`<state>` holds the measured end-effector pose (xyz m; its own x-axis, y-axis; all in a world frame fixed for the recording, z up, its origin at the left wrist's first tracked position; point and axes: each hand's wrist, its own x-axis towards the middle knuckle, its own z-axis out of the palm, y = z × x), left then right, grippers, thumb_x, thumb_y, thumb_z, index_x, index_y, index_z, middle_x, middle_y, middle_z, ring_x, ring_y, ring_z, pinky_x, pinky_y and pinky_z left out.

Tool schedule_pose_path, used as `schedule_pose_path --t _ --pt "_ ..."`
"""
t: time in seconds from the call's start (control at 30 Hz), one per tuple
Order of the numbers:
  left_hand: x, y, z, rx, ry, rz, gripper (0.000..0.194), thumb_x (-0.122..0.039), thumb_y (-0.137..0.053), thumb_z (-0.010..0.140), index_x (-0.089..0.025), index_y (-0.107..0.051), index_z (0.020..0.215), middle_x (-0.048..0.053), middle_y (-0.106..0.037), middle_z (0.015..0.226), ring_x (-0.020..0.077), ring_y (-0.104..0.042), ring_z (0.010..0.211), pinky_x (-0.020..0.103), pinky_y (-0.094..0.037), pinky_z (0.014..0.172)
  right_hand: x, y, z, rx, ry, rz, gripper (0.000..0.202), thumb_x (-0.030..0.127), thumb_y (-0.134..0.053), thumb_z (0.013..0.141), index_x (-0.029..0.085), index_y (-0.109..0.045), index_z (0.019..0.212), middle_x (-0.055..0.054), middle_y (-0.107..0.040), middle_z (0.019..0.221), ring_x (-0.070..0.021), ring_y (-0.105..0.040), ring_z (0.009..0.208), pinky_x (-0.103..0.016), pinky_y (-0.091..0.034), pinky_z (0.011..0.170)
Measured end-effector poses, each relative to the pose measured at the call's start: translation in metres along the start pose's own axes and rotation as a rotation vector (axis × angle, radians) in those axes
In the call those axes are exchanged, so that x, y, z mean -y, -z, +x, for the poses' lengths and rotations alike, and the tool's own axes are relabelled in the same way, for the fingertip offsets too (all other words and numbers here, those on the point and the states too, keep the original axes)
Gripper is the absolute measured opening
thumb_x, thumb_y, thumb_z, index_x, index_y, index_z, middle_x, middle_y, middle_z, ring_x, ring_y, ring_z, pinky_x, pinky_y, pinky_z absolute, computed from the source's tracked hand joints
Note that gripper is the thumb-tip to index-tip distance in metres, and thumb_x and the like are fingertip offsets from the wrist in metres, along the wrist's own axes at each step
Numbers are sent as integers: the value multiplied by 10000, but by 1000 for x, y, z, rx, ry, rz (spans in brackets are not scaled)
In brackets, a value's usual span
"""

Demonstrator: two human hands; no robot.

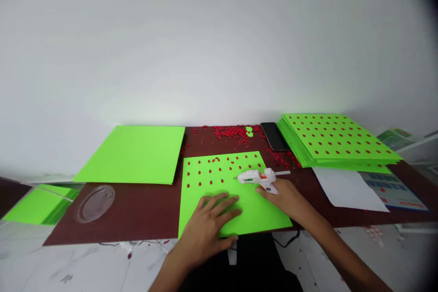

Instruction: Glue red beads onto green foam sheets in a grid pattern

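Note:
My right hand (282, 196) grips a white hot glue gun (255, 177), its nozzle pointing left over a bright green sheet (212, 207). The tip is close to the sheet; I cannot tell whether it touches. A glue stick (283, 173) sticks out of the gun's back end. Rows of small red pieces (210, 171) dot the upper part of the green sheet, with a few lying between rows. My left hand (212, 223) lies on the lower left of the sheet, fingers spread and holding nothing.
Plain green sheets (133, 155) are stacked at left, near a clear plastic lid (96, 204). Loose red pieces (231, 132) lie scattered at the back beside a phone (274, 137). At right, a stack of red-dotted green sheets (331, 137) stands by a white paper (349, 190).

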<state>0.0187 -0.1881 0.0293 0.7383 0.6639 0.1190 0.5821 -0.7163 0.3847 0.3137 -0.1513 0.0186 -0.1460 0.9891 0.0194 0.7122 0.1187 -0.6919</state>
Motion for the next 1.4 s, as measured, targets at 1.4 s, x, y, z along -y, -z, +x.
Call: schedule_pose_path --t 1.4 --pt "5 -7 -1 69 25 37 639 -360 -765 892 -360 -532 1487 -32 -432 1656 325 -427 1478 506 -360 1124 -26 16 -10 0 -57 -116 339 421 -566 934 168 -792 947 -151 -806 886 -316 -756 807 -386 -539 789"
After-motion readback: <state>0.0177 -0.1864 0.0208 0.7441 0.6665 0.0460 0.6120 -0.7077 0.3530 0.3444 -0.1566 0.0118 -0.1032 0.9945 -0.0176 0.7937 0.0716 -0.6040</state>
